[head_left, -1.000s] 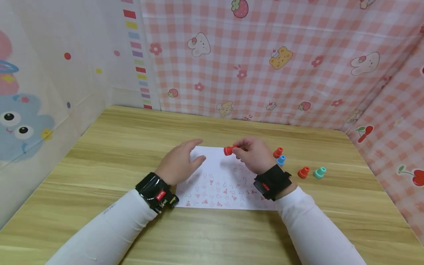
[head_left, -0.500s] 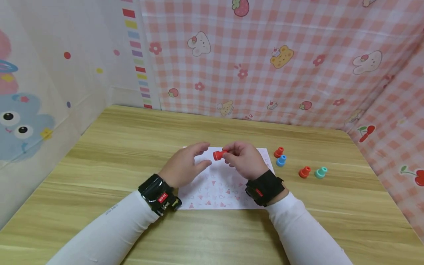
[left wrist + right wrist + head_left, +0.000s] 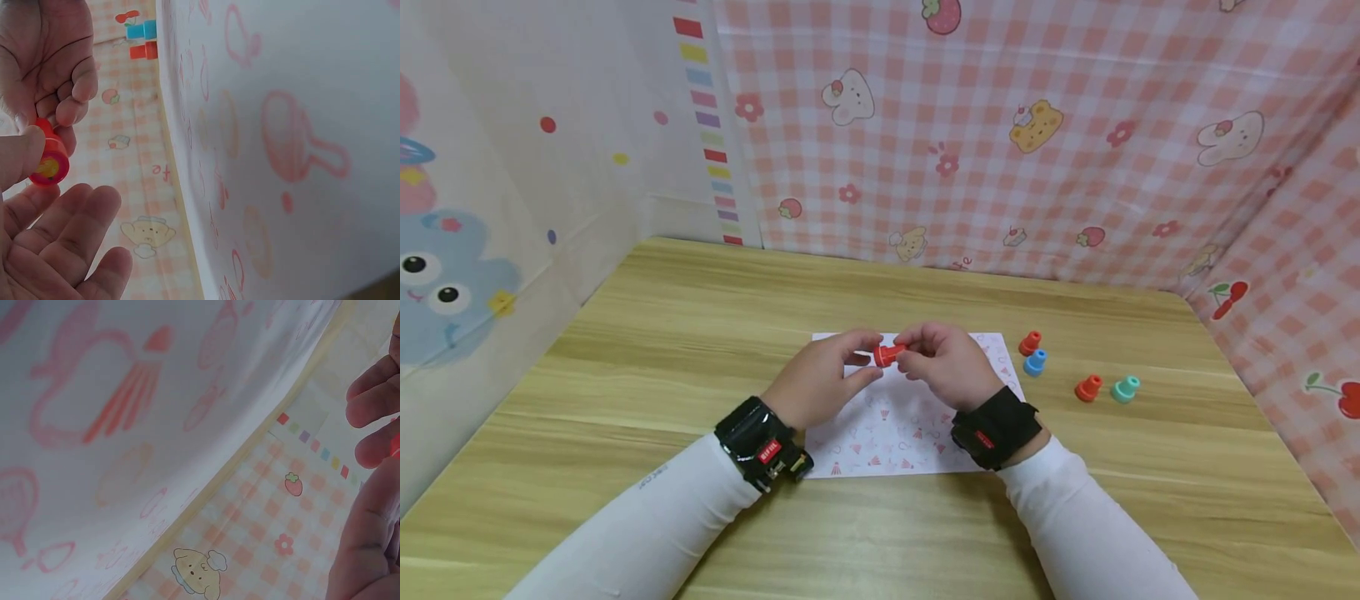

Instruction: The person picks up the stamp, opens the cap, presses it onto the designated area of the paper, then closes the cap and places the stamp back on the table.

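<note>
A small red stamp [image 3: 887, 356] is held over the white paper [image 3: 880, 417], lying sideways in the air. My right hand [image 3: 951, 367] pinches its narrow end between thumb and fingers. My left hand [image 3: 820, 379] is at the wide end, thumb and fingers parted on either side; whether they touch it I cannot tell. In the left wrist view the stamp's round end [image 3: 50, 167] shows a yellow picture inside a pink rim, and the left thumb [image 3: 22, 156] overlaps its edge. Faint red and orange stamped prints, such as rackets and shuttlecocks, cover much of the paper.
Right of the paper stand a red stamp [image 3: 1030, 342] and a blue stamp [image 3: 1035, 362]. Farther right are another red stamp [image 3: 1088, 388] and a teal stamp [image 3: 1125, 389]. The wooden table [image 3: 737, 300] meets a checked cloth [image 3: 955, 208] at the back.
My right hand has carried the red stamp leftward and slightly nearer to me, to the left hand. The left fingers have moved slightly right and now flank its wide end.
</note>
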Tool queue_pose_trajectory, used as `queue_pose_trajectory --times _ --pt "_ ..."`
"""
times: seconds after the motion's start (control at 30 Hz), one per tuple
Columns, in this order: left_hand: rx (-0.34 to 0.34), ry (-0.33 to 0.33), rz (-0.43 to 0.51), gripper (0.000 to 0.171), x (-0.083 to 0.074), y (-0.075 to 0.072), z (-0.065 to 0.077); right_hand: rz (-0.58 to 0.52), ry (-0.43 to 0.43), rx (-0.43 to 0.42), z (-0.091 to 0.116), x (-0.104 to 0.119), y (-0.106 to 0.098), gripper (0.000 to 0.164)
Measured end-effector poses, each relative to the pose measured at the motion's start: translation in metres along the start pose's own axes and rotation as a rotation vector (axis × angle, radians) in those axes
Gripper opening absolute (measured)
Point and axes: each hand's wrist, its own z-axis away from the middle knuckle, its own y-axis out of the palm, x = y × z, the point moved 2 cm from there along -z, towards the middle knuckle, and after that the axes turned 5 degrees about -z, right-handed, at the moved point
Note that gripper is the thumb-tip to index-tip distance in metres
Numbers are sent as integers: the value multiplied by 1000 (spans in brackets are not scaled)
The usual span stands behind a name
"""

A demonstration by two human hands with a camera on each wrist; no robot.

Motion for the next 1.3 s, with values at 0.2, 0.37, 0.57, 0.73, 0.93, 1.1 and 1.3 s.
queue_pose_trajectory --times 0.2,0.37,0.57,0.73,0.93,1.1,1.3 --pt "3 10 -7 37 -1 1 0 -2 -31 14 1 0 2 12" --pt "-3 12 -14 34 -1 2 0 -23 -53 42 1 1 2 12" --pt "-8 5 0 31 -3 1 1 -48 -61 72 1 0 3 13" --pt "-10 12 2 28 -4 0 1 -43 -72 94 2 -1 3 10" --pt "-15 30 10 28 -4 1 0 -15 -72 78 3 1 4 10" --pt "-28 32 18 30 -5 1 1 -26 -48 50 3 2 4 8" --pt "-55 40 63 27 -7 -1 2 -51 -17 44 3 2 4 7"
